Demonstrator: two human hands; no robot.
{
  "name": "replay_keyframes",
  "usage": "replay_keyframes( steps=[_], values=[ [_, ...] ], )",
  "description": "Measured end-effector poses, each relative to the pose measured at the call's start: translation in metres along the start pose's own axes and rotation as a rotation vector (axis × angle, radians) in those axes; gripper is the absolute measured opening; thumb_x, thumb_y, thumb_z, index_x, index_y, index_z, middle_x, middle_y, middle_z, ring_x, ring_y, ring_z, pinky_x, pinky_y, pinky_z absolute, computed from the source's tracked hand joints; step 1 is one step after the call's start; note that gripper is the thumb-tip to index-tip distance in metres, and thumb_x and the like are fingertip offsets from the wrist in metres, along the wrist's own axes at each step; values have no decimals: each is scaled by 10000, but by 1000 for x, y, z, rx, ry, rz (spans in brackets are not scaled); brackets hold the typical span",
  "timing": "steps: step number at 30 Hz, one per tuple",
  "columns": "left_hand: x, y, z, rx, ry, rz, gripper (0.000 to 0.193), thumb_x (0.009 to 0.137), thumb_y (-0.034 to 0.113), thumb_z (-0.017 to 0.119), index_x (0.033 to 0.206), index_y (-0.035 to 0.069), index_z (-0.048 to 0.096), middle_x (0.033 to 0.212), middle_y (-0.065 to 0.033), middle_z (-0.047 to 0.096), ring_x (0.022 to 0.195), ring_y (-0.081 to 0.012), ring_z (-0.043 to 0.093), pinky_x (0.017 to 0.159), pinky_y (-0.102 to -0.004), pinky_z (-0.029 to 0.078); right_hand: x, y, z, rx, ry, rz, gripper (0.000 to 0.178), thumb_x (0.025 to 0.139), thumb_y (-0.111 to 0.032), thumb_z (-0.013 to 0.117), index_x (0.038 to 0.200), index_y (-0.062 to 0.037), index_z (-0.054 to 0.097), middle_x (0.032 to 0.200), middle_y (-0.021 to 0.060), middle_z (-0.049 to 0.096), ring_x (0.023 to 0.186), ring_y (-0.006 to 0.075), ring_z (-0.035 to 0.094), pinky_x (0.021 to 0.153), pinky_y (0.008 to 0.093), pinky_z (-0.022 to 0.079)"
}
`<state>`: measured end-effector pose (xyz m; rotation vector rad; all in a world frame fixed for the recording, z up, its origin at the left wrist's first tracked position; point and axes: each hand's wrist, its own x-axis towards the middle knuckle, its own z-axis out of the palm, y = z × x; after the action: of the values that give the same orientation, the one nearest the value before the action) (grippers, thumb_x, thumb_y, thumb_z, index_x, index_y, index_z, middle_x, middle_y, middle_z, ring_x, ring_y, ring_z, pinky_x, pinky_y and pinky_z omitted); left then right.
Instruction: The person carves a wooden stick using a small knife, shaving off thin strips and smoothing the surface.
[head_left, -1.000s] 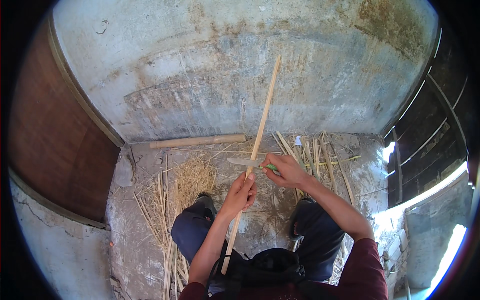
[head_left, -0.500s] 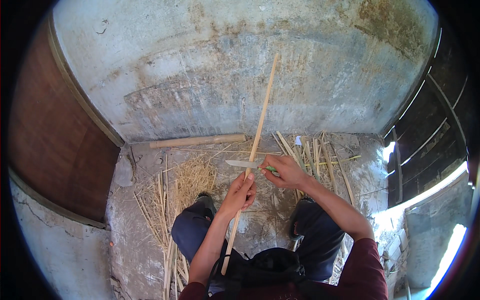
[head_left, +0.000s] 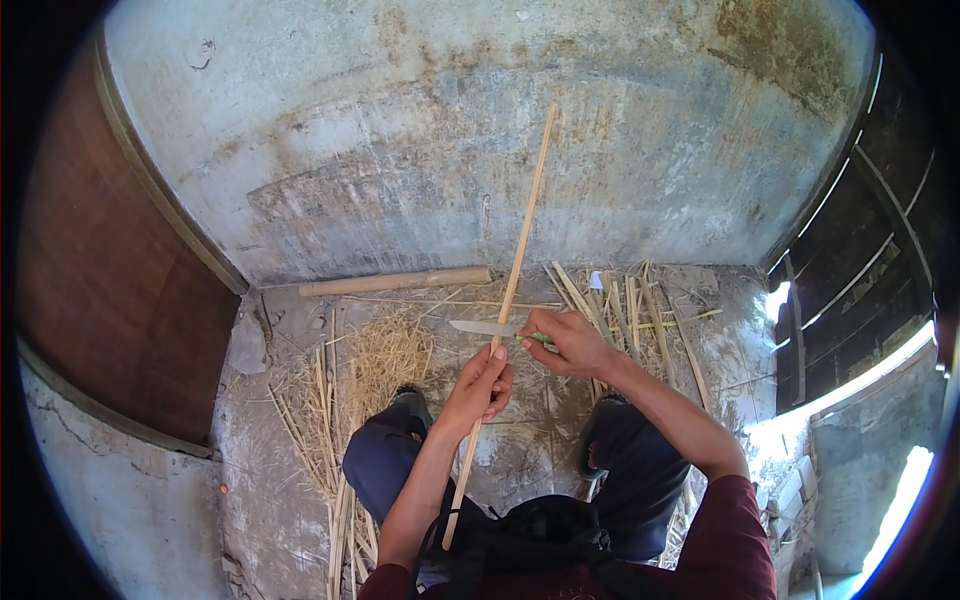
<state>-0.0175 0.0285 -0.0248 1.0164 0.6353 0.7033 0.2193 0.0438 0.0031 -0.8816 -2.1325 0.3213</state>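
Note:
A long, thin bamboo strip [head_left: 524, 232] slants from my lap up and away in front of me. My left hand [head_left: 478, 388] is closed around it below its middle, the thumb lying along the strip. In my right hand [head_left: 570, 343] is a knife [head_left: 482, 327], its green handle mostly hidden by my fingers. The blade points left and crosses the strip just above my left thumb; whether it cuts into the strip cannot be made out.
A pale heap of shavings [head_left: 388, 355] lies by my left shoe, with long split strips [head_left: 325, 410] beside it. More strips [head_left: 640, 315] lie at the right. A whole bamboo pole [head_left: 395, 282] rests along the stained wall [head_left: 400, 150]. A brown panel [head_left: 120, 260] stands at the left.

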Motion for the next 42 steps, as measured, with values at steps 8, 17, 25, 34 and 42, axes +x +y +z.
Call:
replay_keyframes(
  steps=[8, 17, 25, 34, 42],
  values=[
    [-2, 6, 4, -4, -5, 9, 352, 1183, 487, 474, 1113, 142, 477, 706, 53, 365, 441, -41, 344, 383, -233, 262, 0, -2, 1, -2, -21, 4, 110, 986, -55, 738, 1015, -13, 641, 864, 162, 672, 659, 322, 667, 598, 423, 494],
    [-1, -1, 0, 6, 7, 7, 353, 1190, 475, 466, 1182, 124, 497, 710, 57, 362, 450, -46, 357, 392, -245, 254, 1, -8, 5, 15, -35, -31, 98, 981, -51, 730, 1005, -20, 641, 815, 160, 648, 645, 365, 647, 589, 456, 481],
    [-1, 0, 3, 85, 23, 48, 361, 1196, 454, 452, 1190, 97, 504, 727, 41, 393, 453, -51, 363, 389, -252, 255, 3, -11, 5, 30, -51, -38, 100, 970, -42, 711, 1012, -25, 622, 863, 160, 635, 712, 400, 670, 617, 482, 499],
    [1, -8, 2, 141, 66, 49, 343, 1198, 426, 463, 1134, 90, 491, 745, 24, 430, 472, -65, 374, 408, -260, 266, -1, 5, 1, 37, 11, -35, 98, 963, -14, 725, 1014, -18, 642, 837, 141, 634, 675, 324, 637, 604, 431, 476],
    [0, -14, 2, 181, 51, 40, 353, 1195, 421, 479, 1049, 100, 470, 725, 26, 426, 488, -68, 410, 409, -266, 277, 4, 21, -26, 16, 72, 221, 115, 956, -42, 725, 1034, -39, 639, 887, 147, 691, 785, 360, 697, 664, 447, 513]
  ],
)
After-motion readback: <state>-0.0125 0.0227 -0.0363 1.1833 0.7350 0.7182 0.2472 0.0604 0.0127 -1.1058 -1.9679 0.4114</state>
